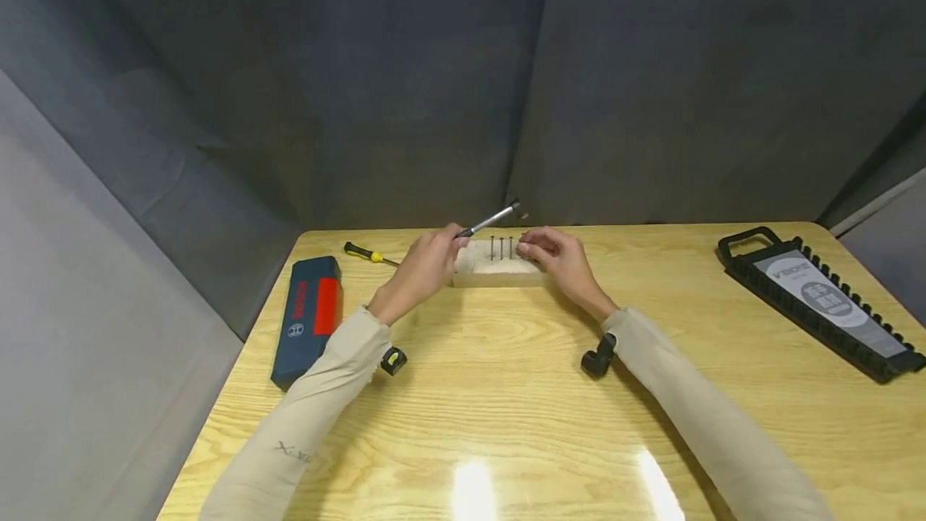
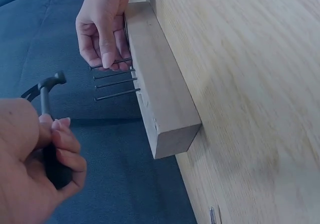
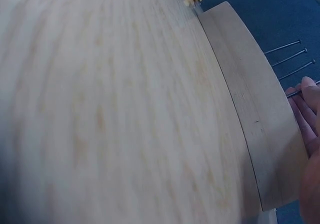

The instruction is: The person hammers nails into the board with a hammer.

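Note:
My left hand (image 1: 427, 264) grips the dark handle of a small claw hammer (image 1: 495, 219), held up above the wooden block (image 1: 499, 280) with its head toward the right. Three nails (image 1: 501, 248) stand upright in a row in the top of the block. At the row's right end my right hand (image 1: 563, 257) pinches one more nail (image 2: 122, 61) between thumb and fingers, its point at the block's top. In the left wrist view the hammer head (image 2: 51, 80) is apart from all the nails.
On the left lies a dark blue and red Bosch case (image 1: 298, 320), with a black and yellow screwdriver (image 1: 365, 252) behind it. A black tool rack with a grey label (image 1: 817, 296) lies at the far right. Dark curtain (image 1: 405, 87) hangs behind the table (image 1: 506, 392).

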`<state>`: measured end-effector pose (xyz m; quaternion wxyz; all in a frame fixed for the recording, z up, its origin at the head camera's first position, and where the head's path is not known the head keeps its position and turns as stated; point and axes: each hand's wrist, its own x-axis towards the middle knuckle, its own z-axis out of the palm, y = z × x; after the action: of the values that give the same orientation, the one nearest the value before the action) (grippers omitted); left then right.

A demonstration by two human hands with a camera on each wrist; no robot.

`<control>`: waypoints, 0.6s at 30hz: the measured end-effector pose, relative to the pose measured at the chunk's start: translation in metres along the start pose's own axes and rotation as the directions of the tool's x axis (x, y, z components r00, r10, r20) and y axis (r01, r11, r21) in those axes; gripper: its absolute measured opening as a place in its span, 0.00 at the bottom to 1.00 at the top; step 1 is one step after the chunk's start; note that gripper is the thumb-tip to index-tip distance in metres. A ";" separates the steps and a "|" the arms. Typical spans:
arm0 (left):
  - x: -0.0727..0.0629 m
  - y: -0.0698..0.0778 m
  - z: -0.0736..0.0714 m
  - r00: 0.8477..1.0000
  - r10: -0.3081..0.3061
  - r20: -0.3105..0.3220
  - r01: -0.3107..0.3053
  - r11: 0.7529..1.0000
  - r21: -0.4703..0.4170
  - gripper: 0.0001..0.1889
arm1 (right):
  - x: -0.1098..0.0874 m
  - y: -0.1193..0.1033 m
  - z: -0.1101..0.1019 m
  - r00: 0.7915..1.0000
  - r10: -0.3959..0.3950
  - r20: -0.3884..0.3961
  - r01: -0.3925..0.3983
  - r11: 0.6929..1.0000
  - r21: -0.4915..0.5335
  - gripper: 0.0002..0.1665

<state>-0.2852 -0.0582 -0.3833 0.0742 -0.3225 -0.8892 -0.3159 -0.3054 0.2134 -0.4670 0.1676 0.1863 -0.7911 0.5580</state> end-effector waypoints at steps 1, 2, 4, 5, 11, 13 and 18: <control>0.000 0.000 0.001 1.000 0.007 0.005 -0.007 1.000 0.005 0.12 | -0.002 -0.004 0.000 1.000 0.001 0.000 -0.001 1.000 0.001 0.11; 0.000 0.000 0.002 1.000 0.010 0.012 -0.010 1.000 0.013 0.12 | -0.003 -0.007 0.000 1.000 0.004 0.000 -0.004 1.000 0.005 0.11; 0.000 0.000 0.004 0.999 0.010 0.032 -0.011 0.999 0.031 0.12 | -0.006 -0.016 0.000 1.000 0.008 -0.003 -0.008 1.000 0.010 0.11; 0.000 -0.001 0.006 0.999 0.005 0.045 -0.007 0.999 0.040 0.12 | -0.007 -0.020 0.000 1.000 0.009 -0.004 -0.009 1.000 0.014 0.11; -0.002 -0.003 0.004 0.999 0.002 0.034 -0.003 0.999 0.046 0.12 | -0.012 -0.029 0.002 1.000 -0.003 -0.010 0.003 1.000 0.023 0.11; -0.001 0.000 -0.001 0.998 0.041 -0.056 -0.041 0.999 0.014 0.11 | -0.013 -0.028 0.003 1.000 0.004 -0.009 -0.004 1.000 0.028 0.11; 0.004 0.006 -0.009 0.947 0.124 -0.296 -0.166 0.979 -0.121 0.09 | -0.014 -0.030 0.001 1.000 0.024 -0.002 -0.024 0.999 0.035 0.11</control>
<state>-0.2852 -0.0584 -0.3714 0.2019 -0.3425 -0.8176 -0.4165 -0.2791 0.2045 -0.4494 0.1584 0.1789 -0.7833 0.5738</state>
